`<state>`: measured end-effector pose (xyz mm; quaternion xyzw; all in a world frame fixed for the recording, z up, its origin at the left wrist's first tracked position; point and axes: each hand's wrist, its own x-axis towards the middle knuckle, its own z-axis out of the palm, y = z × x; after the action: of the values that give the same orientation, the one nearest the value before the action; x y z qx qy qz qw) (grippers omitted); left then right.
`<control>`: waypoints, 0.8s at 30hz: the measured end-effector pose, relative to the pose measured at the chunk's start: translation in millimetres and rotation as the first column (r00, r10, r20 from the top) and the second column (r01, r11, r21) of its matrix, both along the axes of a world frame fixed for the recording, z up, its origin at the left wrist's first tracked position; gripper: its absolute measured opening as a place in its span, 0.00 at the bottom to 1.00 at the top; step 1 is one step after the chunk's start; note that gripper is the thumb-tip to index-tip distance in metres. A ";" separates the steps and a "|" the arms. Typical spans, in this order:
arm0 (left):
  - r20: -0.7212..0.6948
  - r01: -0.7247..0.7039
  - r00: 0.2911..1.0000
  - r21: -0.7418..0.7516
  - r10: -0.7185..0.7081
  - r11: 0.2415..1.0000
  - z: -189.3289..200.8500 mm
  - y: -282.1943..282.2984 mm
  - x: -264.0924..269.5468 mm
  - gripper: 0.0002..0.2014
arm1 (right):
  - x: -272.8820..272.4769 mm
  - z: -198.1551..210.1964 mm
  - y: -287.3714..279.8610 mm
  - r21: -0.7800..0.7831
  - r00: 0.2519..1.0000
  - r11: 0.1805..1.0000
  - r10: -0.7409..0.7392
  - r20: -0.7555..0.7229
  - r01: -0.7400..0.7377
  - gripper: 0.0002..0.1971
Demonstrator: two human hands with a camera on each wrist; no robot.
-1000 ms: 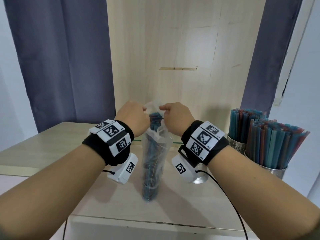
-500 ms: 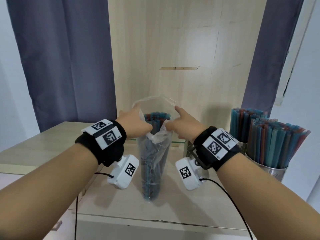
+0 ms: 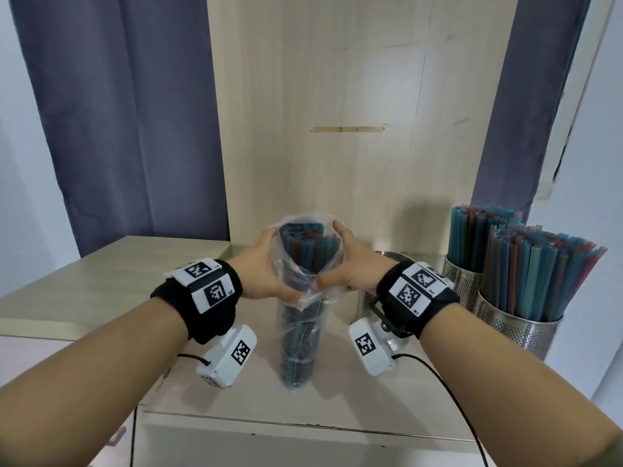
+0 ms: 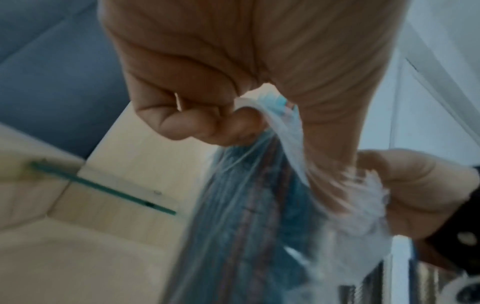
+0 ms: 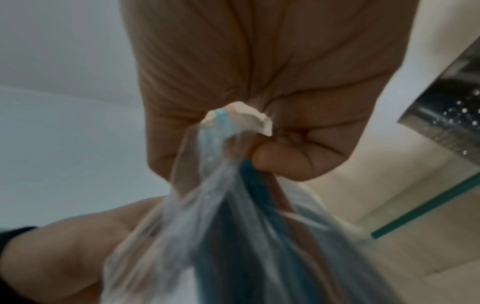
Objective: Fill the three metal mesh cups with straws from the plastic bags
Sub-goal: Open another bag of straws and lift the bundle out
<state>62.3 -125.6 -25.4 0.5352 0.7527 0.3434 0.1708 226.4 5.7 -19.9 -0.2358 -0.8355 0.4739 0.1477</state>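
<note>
1. Currently the plastic bag (image 3: 296, 318) of straws (image 3: 305, 246) stands upright on the worktop (image 3: 101, 278), base down, between both wrists. Left hand (image 3: 266, 274) and right hand (image 3: 340, 267) each have the film at the bag mouth pinched, thumb against curled fingers, and hold the opening spread.
2. Handling, judged: film thin, soft, likely slippery; gives no support of its own. Straws light, individually flimsy, stiff enough as a bundle. Best hold is round the bundle's upper part, where the tips stand clear of the film, not on the film alone.
3. Risk, judged: loose grip lets straws fan out or slide.
4. Third cup (image 3: 387, 264) sits behind the right wrist, mostly hidden; contents cannot be told. Two filled cups (image 3: 519, 326) stand at far right.
5. Wrist views blurred; fingertips buried in film. A single loose straw (image 4: 103, 188) lies on the worktop.
</note>
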 end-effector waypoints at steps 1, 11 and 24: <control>-0.069 -0.040 0.997 0.007 0.040 0.999 1.3 -0.9 0.7 0.68 | -0.3 1.1 1.1 0.025 1.000 1.000 0.019 0.017 -0.019 0.65; 0.073 0.136 0.985 0.215 -0.155 0.967 -13.3 3.7 -5.2 0.76 | -9.4 -5.5 1.7 0.108 0.990 0.986 0.131 -0.047 -0.125 0.70; -0.120 0.121 0.988 0.248 -0.094 0.961 -24.8 -1.2 -17.3 0.53 | -9.2 -27.5 -4.6 0.006 0.941 0.955 0.295 -0.167 -0.298 0.31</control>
<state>45.0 -126.7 -50.2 0.6104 0.6803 0.3980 0.0784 217.2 1.0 -47.4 -0.0687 -0.8415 0.5169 0.1414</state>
